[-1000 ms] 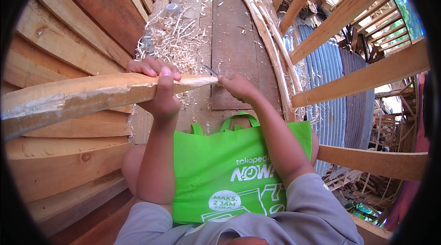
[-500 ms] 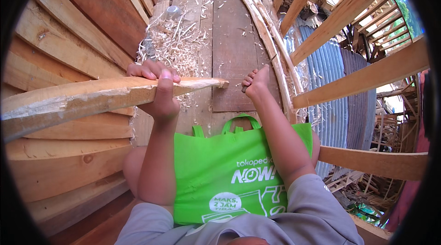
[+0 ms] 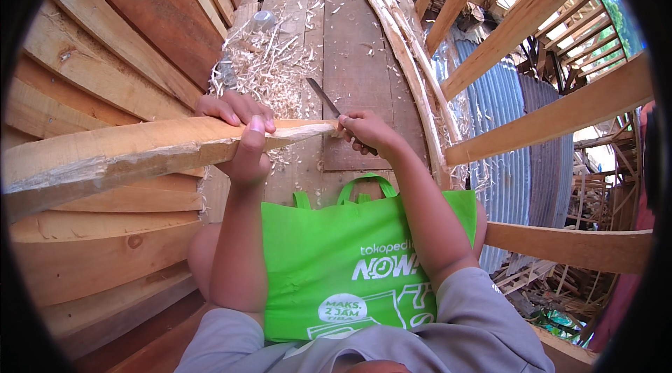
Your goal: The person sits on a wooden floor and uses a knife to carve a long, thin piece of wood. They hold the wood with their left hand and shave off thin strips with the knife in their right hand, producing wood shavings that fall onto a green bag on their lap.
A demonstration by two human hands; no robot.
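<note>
A long pale piece of wood comes in from the left edge and tapers to a roughly cut point near the middle. My left hand is wrapped round it a little behind that narrow end, thumb on the near side. In my right hand is a knife, gripped by its handle. The dark blade slants up and to the left, past the wood's tip. My right fingers are right beside the tip; whether they touch it I cannot tell. Across my lap lies a green cloth bag.
Curled shavings cover the plank floor beyond my left hand, with a clear cup among them. Two peeled poles lie along the right side. Board wall at left; wooden rails and corrugated metal sheets at right.
My right hand has moved left to the wood's tip and turned, bringing the knife blade into view. The left hand keeps its grip, and the wood has barely shifted.
</note>
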